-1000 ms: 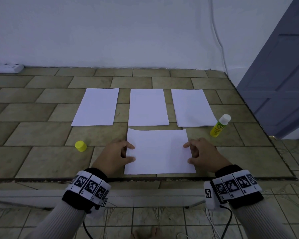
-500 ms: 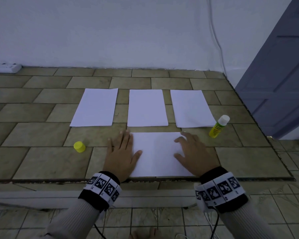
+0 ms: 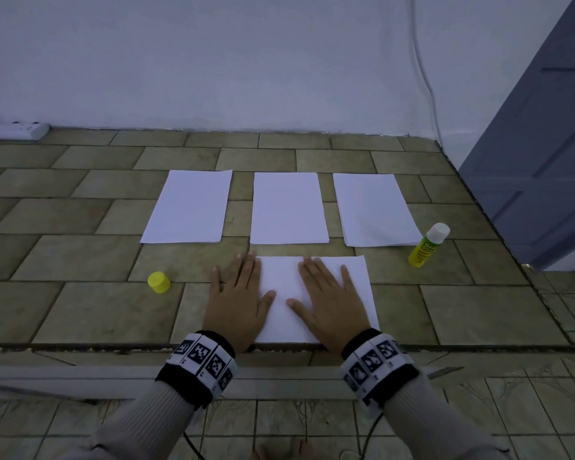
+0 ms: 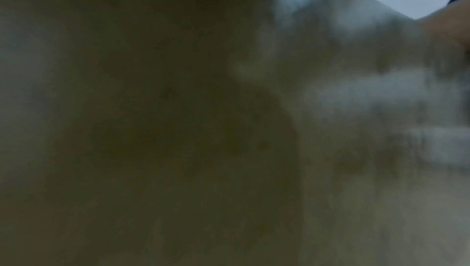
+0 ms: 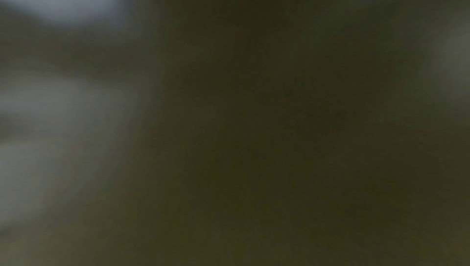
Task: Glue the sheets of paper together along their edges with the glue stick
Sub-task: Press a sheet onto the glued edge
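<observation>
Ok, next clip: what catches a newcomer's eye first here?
Both hands, left and right, press flat on a white sheet at the near table edge. Beyond it, three more sheets lie in a row. A glue stick lies at the right, and its yellow cap sits apart on the left.

**What lies on my tiled bench**

The bench [image 3: 80, 313] before me is faced with olive-brown tiles. Three white sheets lie in a row on it: the left sheet [image 3: 188, 207], the middle sheet [image 3: 287, 207] and the right sheet [image 3: 375, 209], each apart from its neighbour. Nearer me lies a fourth sheet [image 3: 312, 280]. A yellow cap [image 3: 159, 282] stands left of it; the glue stick [image 3: 429, 244] stands at the right. A white power strip [image 3: 12, 129] lies far left.
</observation>
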Motion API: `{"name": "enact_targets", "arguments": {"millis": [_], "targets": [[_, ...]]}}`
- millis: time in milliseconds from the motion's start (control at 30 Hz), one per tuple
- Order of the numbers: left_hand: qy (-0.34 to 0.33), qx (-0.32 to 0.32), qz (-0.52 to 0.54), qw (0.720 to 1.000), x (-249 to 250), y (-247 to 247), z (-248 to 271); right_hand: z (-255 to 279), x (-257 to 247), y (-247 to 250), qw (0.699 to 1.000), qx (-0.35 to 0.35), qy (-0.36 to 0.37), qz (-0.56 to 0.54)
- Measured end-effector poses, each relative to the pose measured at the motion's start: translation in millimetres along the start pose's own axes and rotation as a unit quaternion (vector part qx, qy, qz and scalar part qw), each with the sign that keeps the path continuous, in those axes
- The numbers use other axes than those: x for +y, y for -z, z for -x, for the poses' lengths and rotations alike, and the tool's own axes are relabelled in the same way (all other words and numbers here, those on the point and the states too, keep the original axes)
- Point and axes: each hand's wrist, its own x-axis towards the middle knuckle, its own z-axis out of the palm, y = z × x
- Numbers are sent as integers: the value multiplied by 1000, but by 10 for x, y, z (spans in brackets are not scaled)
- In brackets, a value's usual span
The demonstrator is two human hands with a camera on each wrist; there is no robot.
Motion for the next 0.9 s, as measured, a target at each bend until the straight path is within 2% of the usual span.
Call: {"name": "enact_targets", "arguments": {"millis": [200, 267, 367, 433, 633, 767, 900], "targets": [[-6, 12, -10, 1000, -5, -20, 9, 286, 745, 166, 995, -15, -92, 32], [-7, 16, -9, 1000, -5, -24, 9, 296, 739, 210, 993, -19, -103, 58], [-6, 14, -5, 1000, 5, -32, 3, 263, 552, 306, 990, 38, -119, 66], [-5, 17, -2, 1000, 11, -25, -3, 216, 331, 356, 993, 35, -101, 40], [-14, 22, 2, 1000, -9, -37, 7, -44, -397, 80, 998, -5, 31, -50], [-12, 16, 2, 1000, -22, -50, 0, -94, -348, -46, 999, 5, 43, -20], [-2, 25, -6, 1000, -6, -34, 7, 22, 17, 20, 1000, 3, 4, 15]]}}
